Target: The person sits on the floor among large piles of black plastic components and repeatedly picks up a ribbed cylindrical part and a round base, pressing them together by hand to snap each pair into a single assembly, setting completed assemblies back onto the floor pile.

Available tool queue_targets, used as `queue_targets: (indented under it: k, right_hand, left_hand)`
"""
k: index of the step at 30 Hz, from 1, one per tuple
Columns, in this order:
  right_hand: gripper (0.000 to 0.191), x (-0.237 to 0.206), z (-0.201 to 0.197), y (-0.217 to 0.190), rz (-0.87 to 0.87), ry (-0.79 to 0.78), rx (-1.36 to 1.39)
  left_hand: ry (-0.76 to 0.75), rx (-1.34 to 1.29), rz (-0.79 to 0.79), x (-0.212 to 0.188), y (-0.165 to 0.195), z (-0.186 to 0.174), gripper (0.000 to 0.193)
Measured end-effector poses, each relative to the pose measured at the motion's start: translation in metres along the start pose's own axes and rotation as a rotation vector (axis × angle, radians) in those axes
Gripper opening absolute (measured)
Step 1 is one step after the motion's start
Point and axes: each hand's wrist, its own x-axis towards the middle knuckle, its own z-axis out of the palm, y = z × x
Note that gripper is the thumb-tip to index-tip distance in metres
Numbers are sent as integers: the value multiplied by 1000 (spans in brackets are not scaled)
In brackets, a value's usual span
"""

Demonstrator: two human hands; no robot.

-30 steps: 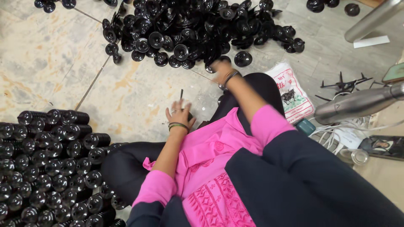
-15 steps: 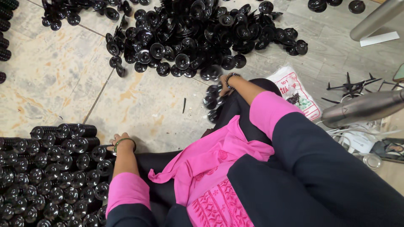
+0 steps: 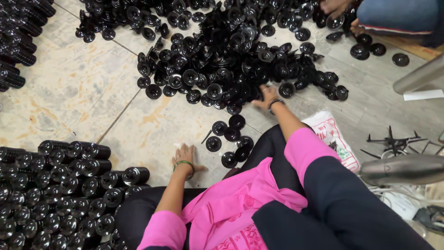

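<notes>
The right hand (image 3: 267,96) is laid open-gripped on the pile of black discs (image 3: 231,51) — the left hand (image 3: 185,155) pressed flat, gripping nothing, on the floor (image 3: 69,92) beside stacked black discs (image 3: 60,185).

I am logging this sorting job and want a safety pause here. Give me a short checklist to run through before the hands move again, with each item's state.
1. Right hand reaches the loose heap of black round plastic caps: ok, fingers at its near edge.
2. Right hand has a cap gripped: cannot tell, fingers blend into the pile.
3. Left hand free: ok, flat on the pale stone floor, holding nothing.
4. Few loose black caps by the knee within reach: ok.
5. Stacked black cap columns undisturbed: ok, lying in rows at left.
6. Another person's hand clear of the right hand: ok, far side of the heap.
</notes>
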Motion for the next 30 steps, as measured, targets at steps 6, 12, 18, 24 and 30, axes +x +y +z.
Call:
queue_targets:
  k: [6, 12, 18, 24, 30]
  right_hand:
    - [65, 7, 13, -61, -59, -558, -109]
    - [36, 85, 0, -103, -176, 89, 129]
    - [60, 160, 3, -137, -195, 53, -52]
    - [67, 143, 38, -129, -81, -194, -191]
    - [35, 57, 37, -84, -418, 108, -26]
  left_hand:
    - [-145, -68, -115, -10, 28, -10, 168]
    - [-175, -148, -150, -16, 47, -5, 180]
    - [-216, -156, -144, -15, 43, -1, 181]
    - [-232, -162, -151, -15, 44, 4, 181]
    - [-180, -154, -132, -10, 41, 7, 180]
